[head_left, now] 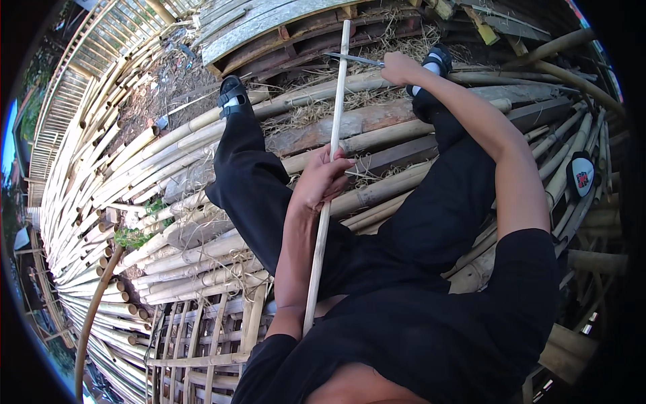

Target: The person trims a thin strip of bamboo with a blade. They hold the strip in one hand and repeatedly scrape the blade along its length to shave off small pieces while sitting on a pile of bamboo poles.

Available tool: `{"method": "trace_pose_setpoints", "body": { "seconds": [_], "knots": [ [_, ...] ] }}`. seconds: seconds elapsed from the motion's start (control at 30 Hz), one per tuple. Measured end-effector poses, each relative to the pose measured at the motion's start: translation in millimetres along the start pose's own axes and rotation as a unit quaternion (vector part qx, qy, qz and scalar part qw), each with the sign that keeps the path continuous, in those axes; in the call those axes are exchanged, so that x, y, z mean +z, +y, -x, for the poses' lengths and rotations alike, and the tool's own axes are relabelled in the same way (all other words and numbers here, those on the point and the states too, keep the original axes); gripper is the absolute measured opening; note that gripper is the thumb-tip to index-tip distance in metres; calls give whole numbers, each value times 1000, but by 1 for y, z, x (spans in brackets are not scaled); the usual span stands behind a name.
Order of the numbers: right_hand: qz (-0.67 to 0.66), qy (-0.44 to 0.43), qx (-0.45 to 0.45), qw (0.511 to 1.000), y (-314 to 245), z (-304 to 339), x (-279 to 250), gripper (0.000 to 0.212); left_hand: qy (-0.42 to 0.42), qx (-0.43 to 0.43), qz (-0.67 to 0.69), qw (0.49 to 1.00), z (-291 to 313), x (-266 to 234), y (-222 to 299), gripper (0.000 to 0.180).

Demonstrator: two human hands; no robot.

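Observation:
A long pale bamboo strip (338,101) runs from beside my left upper arm up past my feet. Around its middle my left hand (323,178) is closed, thumb and fingers wrapped on it. Farther out, my right hand (402,69) grips a knife whose handle is hidden in the fist. The knife's thin grey blade (363,60) points left and crosses the strip a little below its far end, seemingly touching it. Fine shavings (296,116) lie below the strip between my feet.
I sit with legs spread over stacked bamboo poles (377,139). A wooden pallet (269,34) stands beyond my feet. More poles (101,195) pile up at left, near a bamboo lattice (202,337). At right lie a black and white cap-like object (580,174) and a slanting pole (552,48).

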State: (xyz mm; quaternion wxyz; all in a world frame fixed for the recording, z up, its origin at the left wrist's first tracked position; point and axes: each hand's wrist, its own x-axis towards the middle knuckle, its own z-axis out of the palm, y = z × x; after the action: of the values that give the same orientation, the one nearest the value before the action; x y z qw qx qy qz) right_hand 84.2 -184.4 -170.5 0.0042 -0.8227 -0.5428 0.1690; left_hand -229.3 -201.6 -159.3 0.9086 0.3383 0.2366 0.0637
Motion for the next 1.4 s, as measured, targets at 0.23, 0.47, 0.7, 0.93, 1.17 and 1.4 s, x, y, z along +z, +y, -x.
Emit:
{"method": "trace_pose_setpoints", "body": {
  "seconds": [0.23, 0.47, 0.7, 0.93, 1.17, 1.4],
  "knots": [
    [21, -27, -113, 993, -29, 13, 21, 35, 36, 11, -20, 999, 7, -3, 9, 24],
    [-49, 6, 6, 999, -5, 1, 29, 34, 18, 5, -7, 1000, 1, -3, 7, 25],
    [-63, 125, 224, 964, 94, -41, -12, 41, 22, 18, -6, 1000, 16, -4, 15, 23],
    [-108, 22, 176, 978, 43, -24, -24, 33, 28, 32, -5, 999, 7, -7, 10, 19],
    [-524, -50, 78, 847, -49, 28, -41, 42, 33, 37, 36, 998, 4, -6, 18, 18],
    [-470, -113, 2, 876, -85, 58, -35, 50, -8, 60, 59, 996, -11, -12, 10, 22]
  ]
}}
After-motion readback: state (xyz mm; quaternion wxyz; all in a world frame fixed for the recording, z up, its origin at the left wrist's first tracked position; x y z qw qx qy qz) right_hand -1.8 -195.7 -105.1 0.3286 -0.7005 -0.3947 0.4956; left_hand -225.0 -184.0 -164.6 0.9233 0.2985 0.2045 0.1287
